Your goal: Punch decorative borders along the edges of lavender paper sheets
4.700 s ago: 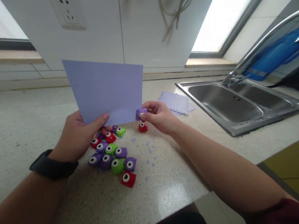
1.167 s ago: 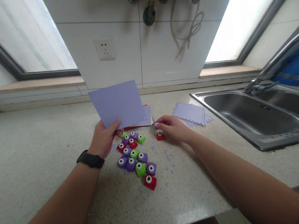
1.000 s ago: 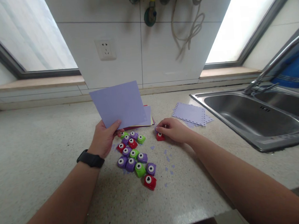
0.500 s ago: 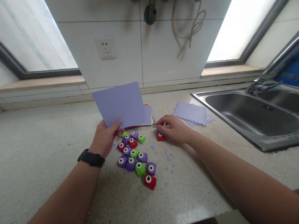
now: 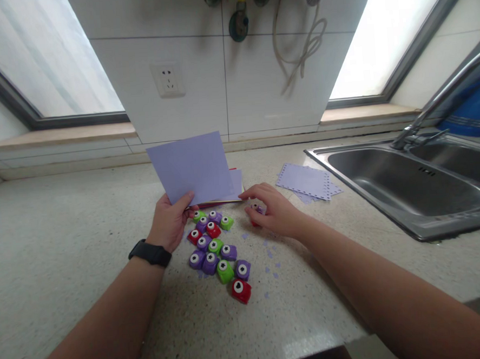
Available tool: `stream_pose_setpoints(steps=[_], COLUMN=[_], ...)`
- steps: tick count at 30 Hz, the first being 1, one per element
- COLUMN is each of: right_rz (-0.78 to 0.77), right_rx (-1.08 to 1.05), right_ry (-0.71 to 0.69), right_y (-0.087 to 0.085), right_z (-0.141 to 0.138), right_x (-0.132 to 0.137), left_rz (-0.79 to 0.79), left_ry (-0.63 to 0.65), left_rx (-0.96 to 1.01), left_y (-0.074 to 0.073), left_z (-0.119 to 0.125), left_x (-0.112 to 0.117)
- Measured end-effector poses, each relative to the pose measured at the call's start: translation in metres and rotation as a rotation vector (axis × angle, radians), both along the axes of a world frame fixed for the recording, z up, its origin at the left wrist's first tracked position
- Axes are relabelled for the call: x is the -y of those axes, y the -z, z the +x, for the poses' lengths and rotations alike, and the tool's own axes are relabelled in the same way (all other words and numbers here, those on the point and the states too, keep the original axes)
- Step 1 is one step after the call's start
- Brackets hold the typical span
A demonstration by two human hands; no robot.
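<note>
My left hand (image 5: 170,219) is closed on a sheet of lilac paper (image 5: 190,166), thumb on the front, and holds it tilted up over a stack of coloured paper (image 5: 237,182). My right hand (image 5: 272,209) has thumb and forefinger apart, with the forefinger's tip at the near right corner of that stack. Partly hidden beneath this hand are a couple of craft punches (image 5: 256,222). Several purple, green and red craft punches (image 5: 210,262) lie in a cluster between my hands, their round white buttons marked with small shapes.
Lilac sheets with punched edges (image 5: 305,181) lie right of my right hand. Small lilac paper cut-outs (image 5: 270,253) are scattered on the speckled counter (image 5: 76,238). A steel sink (image 5: 394,181) with a tap (image 5: 408,134) is set in at the right. Behind stands a tiled wall (image 5: 272,107).
My right hand has moved slightly left, its forefinger reaching to the paper stack's corner and covering more of the punches below. My left hand holds the lilac sheet much as before.
</note>
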State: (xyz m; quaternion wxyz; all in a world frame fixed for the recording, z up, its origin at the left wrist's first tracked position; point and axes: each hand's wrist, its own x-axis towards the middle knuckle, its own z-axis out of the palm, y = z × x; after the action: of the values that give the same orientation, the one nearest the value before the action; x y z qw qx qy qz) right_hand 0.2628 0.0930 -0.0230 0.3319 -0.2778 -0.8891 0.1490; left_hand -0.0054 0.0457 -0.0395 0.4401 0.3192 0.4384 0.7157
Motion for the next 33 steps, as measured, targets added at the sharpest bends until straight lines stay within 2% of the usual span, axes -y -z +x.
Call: stream_pose_setpoints(steps=[9,14,28,33], right_rz=[0.076,0.102,0.042,-0.040], right_rx=[0.345,0.436,0.377,0.237], right_ry=[-0.102,-0.140,-0.108,0.022], right_y=[-0.013,-0.012,-0.009,-0.014], right_z=[-0.010,-0.015,-0.011,0.004], right_x=[0.017,0.020,0.014,0.002], left_rz=[-0.005,-0.006,-0.004,0.005], left_ry=[-0.020,-0.008,0.000,-0.001], left_rx=[-0.012,-0.021,-0.115,-0.149], left_y=[0.000,0.001,0.001,0.003], left_z=[0.003,0.002,0.003,0.001], left_x=[0.000,0.000,0.001,0.002])
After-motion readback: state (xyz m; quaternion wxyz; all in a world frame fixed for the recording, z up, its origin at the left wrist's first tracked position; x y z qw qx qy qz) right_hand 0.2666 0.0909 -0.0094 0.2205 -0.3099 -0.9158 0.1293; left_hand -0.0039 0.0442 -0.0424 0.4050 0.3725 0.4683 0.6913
